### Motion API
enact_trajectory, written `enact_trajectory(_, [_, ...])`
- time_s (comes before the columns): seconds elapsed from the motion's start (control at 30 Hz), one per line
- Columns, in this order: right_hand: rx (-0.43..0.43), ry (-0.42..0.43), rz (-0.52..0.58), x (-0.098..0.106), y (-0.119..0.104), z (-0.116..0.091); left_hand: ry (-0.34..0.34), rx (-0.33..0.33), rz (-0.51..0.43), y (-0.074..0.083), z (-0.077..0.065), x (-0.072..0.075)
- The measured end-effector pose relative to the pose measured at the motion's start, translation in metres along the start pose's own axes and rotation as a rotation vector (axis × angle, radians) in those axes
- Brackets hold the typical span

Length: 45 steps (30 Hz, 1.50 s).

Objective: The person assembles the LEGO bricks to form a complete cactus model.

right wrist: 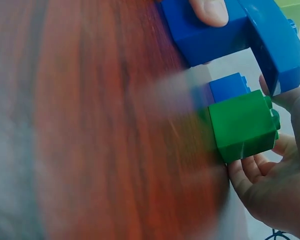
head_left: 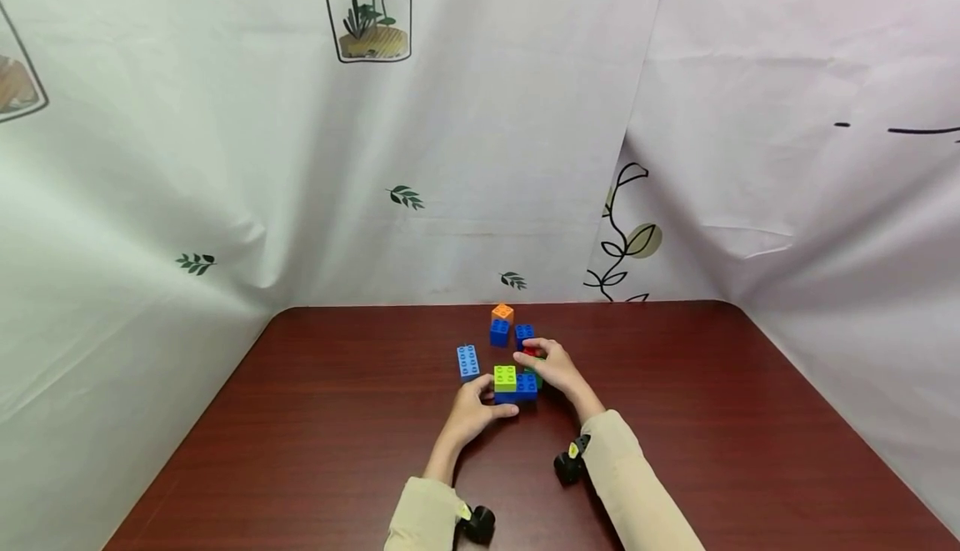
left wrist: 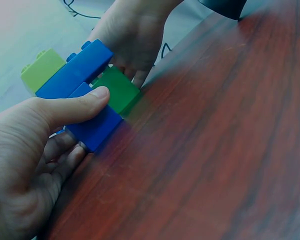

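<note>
In the head view, the bench (head_left: 337, 434) is of smooth reddish-brown wood with fine grain, and behind it a white cloth (head_left: 510, 134), creased, carries printed leaves. Near the middle of the bench a long blue brick (head_left: 527, 385) bears a lime brick (head_left: 505, 378), squarish and studded, on its left end. From this pair, a flat light blue brick (head_left: 468, 361) lies at 10 o'clock, an orange block (head_left: 502, 313) with a dark blue block (head_left: 499, 333) in front of it at 12, and a red block (head_left: 529, 352) at 1 o'clock. The left hand (head_left: 468, 409) comes from 7 o'clock, thumb stretched along the near side; the right hand (head_left: 553, 368) comes from 5 o'clock, palm down, fingers bent. Both sleeves (head_left: 637, 484) are of beige cloth.

In the left wrist view, the left grip is grasping — the thumb presses the smooth face of a lower blue brick (left wrist: 102, 131), and the fingers are bent behind it. The long blue brick sits on top of this one. A green block (left wrist: 117, 90) stands towards 1 o'clock from the thumb.

In the right wrist view, the green block, glossy and box-shaped, is at 3 o'clock, with bent right fingers (right wrist: 242, 175) at its lower side. Whether the right grip is closed on a block — I cannot tell.
</note>
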State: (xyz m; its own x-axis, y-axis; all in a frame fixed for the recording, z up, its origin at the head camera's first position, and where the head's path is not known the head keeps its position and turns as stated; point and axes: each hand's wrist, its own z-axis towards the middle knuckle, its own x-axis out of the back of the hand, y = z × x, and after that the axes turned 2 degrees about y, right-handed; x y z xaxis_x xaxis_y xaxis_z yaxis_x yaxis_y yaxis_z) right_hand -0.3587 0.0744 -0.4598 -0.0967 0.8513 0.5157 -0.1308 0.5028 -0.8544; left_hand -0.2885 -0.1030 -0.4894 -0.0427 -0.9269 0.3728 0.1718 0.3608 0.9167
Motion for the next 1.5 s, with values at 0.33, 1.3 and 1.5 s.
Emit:
enact_trajectory(0.33, [-0.081, 0.06, 0.098, 0.0039, 0.0026, 0.0001, 0.0, -0.017, -0.004, 0.0014, -0.0008, 0.0])
enact_trajectory(1.3, [-0.191, 0.169, 0.253, 0.0032, 0.008, 0.002, 0.014, -0.02, 0.001, -0.0002, 0.0019, -0.0017])
enact_trajectory(1.5, [-0.191, 0.161, 0.236, 0.004, 0.0082, 0.0012, 0.01, -0.01, -0.011, 0.0004, 0.002, -0.0014])
